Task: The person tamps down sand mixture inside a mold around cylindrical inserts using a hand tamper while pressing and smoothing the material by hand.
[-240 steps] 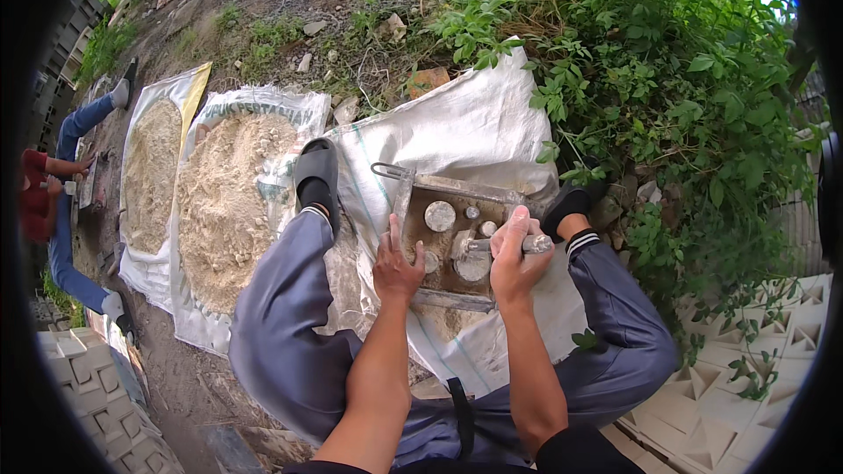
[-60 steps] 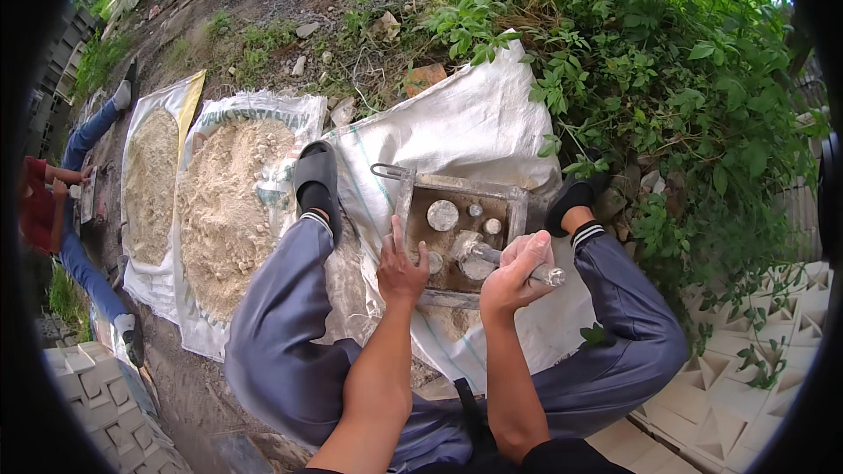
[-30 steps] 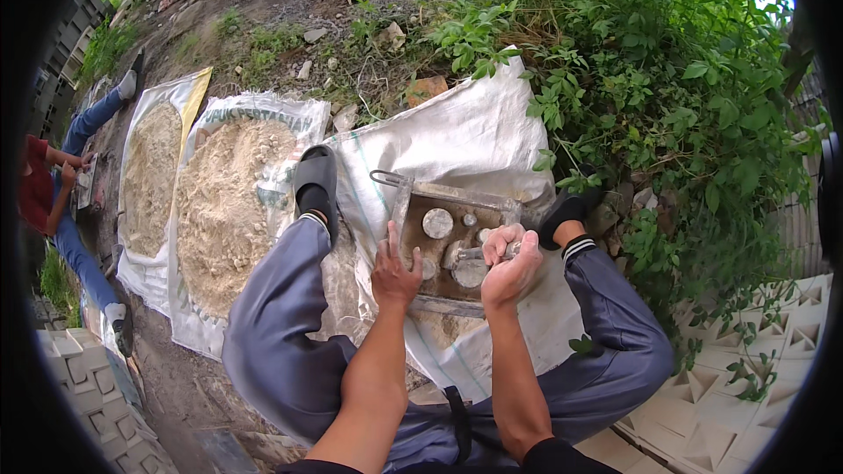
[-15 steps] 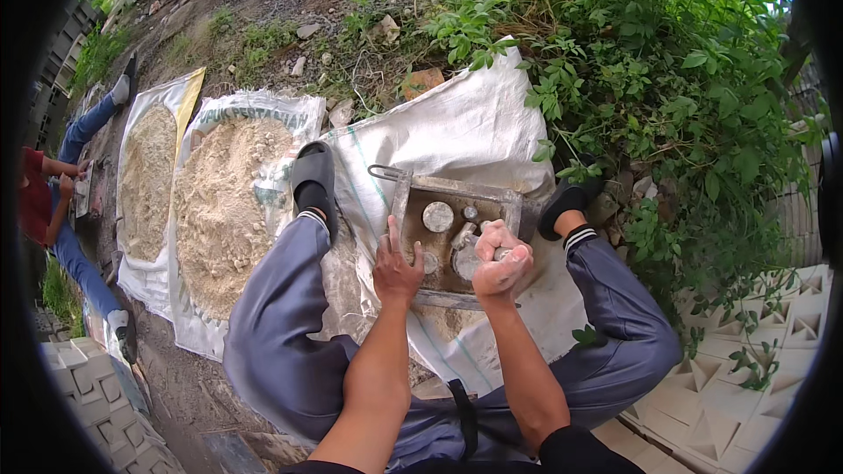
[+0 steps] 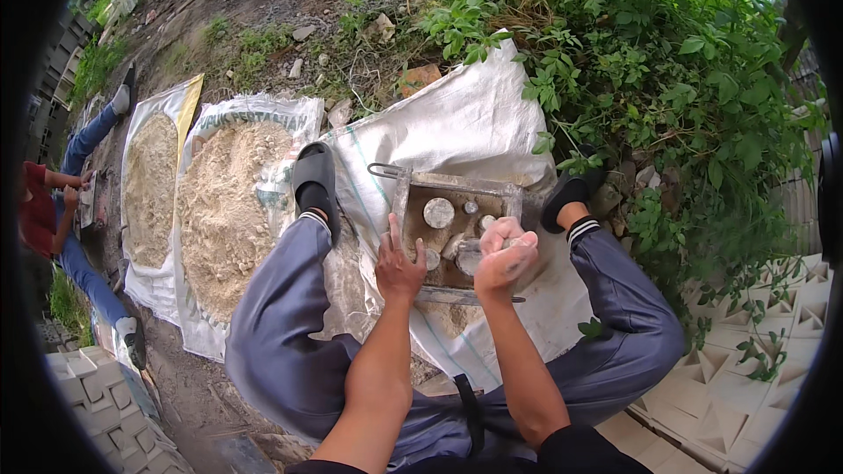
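Note:
Between my feet lies a square mould frame (image 5: 461,182) with a wire loop at its far left corner. Inside it, round pale discs, such as the large disc (image 5: 439,212) and a small disc (image 5: 471,207), stand out of a brown-grey layer. My left hand (image 5: 399,274) lies at the frame's near left part, fingers spread, beside another disc (image 5: 432,259). Over the right part of the frame, my right hand (image 5: 505,262) is closed, with dusty fingers. A greyish thing shows in its grip, but its kind is hidden. Under the frame is a white woven sack (image 5: 448,127).
To the left, a sandy powder heap (image 5: 224,211) and a second heap (image 5: 149,189) lie on sacks. A person in red (image 5: 39,211) works at the far left. Green plants (image 5: 650,105) crowd the far right; patterned pale blocks (image 5: 729,377) stand at the near right.
My right hand has turned and shifted slightly down and right over the frame, still closed. My left hand stays nearly in place. The view has shifted slightly.

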Demonstrator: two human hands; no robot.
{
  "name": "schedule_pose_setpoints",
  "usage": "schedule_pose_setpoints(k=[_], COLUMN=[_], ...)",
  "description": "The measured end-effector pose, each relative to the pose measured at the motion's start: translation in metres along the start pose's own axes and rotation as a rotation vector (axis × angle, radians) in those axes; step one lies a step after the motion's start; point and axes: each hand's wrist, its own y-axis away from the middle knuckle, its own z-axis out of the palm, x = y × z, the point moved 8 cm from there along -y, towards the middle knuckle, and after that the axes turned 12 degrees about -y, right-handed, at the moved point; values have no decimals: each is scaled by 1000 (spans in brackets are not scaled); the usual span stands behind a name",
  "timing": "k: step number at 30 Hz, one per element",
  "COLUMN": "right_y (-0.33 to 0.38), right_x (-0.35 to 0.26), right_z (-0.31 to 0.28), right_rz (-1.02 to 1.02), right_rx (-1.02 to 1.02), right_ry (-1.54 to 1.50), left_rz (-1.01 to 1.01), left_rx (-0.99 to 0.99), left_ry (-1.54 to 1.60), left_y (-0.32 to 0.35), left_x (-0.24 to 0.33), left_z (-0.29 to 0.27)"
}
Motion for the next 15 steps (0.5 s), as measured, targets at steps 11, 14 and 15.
schedule_pose_setpoints(k=[11,14,15], right_y=[3,-2,-3], right_x=[-7,-33,-28], right_z=[16,-25,-25], right_rz=[-9,-201,-202], right_rx=[-206,81,87], right_ry=[185,-87,-85], left_rz=[-42,-9,-3], left_rx=[-63,-28,-31], left_ry=[-20,-29,-29], left_y=[5,0,1], left_x=[-7,3,4], left_z=[3,2,1])
